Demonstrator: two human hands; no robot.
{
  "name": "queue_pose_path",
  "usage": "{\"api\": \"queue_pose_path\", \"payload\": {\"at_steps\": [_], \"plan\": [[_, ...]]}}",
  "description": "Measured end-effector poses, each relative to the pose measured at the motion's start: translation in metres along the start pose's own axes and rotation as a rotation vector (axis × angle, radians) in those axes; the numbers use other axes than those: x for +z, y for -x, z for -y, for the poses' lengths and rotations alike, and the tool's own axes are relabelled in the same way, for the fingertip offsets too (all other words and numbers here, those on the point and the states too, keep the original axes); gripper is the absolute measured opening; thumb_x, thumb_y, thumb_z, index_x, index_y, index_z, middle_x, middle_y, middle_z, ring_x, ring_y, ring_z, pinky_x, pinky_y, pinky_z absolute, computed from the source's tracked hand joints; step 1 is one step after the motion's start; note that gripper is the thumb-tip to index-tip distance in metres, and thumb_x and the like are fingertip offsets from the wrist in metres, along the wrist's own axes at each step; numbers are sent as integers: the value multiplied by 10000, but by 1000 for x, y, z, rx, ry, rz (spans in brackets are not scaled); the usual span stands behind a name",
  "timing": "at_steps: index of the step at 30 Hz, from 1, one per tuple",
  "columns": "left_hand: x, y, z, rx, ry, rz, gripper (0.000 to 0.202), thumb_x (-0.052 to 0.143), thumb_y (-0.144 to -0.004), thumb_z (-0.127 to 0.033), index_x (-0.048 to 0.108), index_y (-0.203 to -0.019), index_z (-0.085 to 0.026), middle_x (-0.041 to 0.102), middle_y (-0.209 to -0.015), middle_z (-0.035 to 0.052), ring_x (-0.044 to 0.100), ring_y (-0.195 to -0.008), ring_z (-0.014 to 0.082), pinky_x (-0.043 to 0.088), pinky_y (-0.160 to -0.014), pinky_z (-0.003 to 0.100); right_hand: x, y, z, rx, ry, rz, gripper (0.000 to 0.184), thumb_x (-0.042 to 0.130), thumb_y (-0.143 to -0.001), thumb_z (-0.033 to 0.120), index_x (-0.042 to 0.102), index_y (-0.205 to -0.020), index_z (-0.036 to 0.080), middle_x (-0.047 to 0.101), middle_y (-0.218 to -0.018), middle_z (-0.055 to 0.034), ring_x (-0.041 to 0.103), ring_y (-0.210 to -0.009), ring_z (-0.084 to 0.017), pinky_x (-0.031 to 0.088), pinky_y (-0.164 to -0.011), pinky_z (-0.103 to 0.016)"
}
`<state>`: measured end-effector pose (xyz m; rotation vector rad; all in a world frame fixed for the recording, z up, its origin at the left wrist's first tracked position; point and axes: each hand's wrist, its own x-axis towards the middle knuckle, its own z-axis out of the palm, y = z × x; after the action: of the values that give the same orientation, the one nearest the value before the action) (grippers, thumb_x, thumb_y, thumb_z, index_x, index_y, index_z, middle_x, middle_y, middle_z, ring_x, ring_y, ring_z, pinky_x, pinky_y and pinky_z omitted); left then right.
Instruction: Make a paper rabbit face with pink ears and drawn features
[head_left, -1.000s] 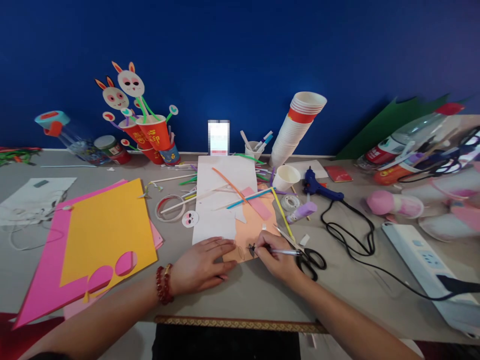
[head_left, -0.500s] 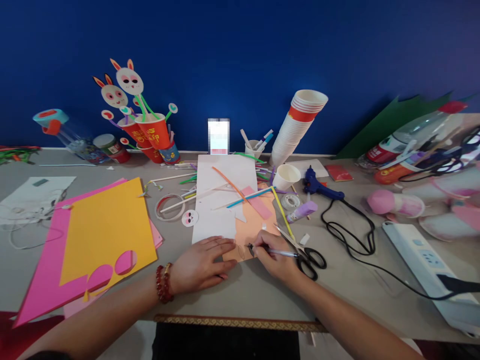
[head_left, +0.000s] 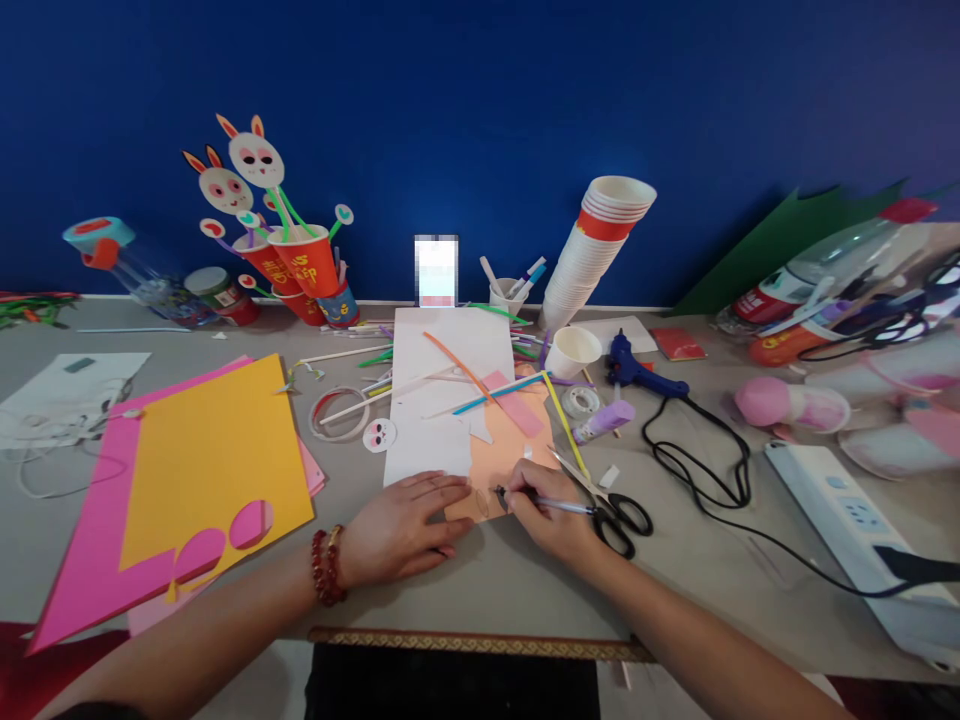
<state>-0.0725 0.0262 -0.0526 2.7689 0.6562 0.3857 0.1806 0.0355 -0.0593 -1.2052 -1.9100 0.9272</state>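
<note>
My right hand (head_left: 546, 508) is closed around a pen (head_left: 562, 504), its tip touching the lower part of an orange sheet of paper (head_left: 502, 462). An oval outline shows on that sheet, left of the pen tip. My left hand (head_left: 409, 528) lies flat with fingers stretched, the fingertips at the sheet's left edge and over the bottom of a white sheet (head_left: 427, 440). Black-handled scissors (head_left: 621, 516) rest just right of my right hand. A small round bunny face (head_left: 380, 435) lies beyond my left hand.
Yellow card (head_left: 217, 450) on pink card (head_left: 90, 560) lies left. A blue glue gun (head_left: 637, 370), its black cable, a purple glue stick (head_left: 606, 421) and a white power strip (head_left: 855, 540) are right. Stacked paper cups (head_left: 592, 260) and red cups with bunny faces (head_left: 311, 262) stand behind.
Both hands stay almost where they were, with the pen tip at about the same spot on the orange paper. The view has shifted very slightly.
</note>
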Motion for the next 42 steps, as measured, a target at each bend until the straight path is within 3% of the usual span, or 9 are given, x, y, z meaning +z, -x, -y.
{"api": "queue_pose_path", "payload": {"at_steps": [30,37,42], "plan": [[1,1,0,-5,-9,25,347,564,-929,-355,560,-1242,-207,485,-1429,153,450,-1320,291,393,-1110,490,-3,1,-2,-65,-11,68,197,468,-732,151,404,-556,210,436,-502,47,397,-487,-111,280,-516,-246],[1,1,1,7,-11,21,348,559,-933,-350,559,-1249,-203,492,-1421,155,447,-1322,289,397,-1109,479,1,4,-6,21,-170,-56,178,470,-780,144,458,-617,216,484,-572,35,435,-516,-118,316,-497,-233],[0,0,0,7,1,0,340,563,-932,-349,560,-1240,-205,502,-1415,154,453,-1318,285,405,-1104,480,4,3,-8,40,-90,-53,178,486,-785,140,463,-626,216,449,-561,45,407,-506,-117,298,-489,-238]]}}
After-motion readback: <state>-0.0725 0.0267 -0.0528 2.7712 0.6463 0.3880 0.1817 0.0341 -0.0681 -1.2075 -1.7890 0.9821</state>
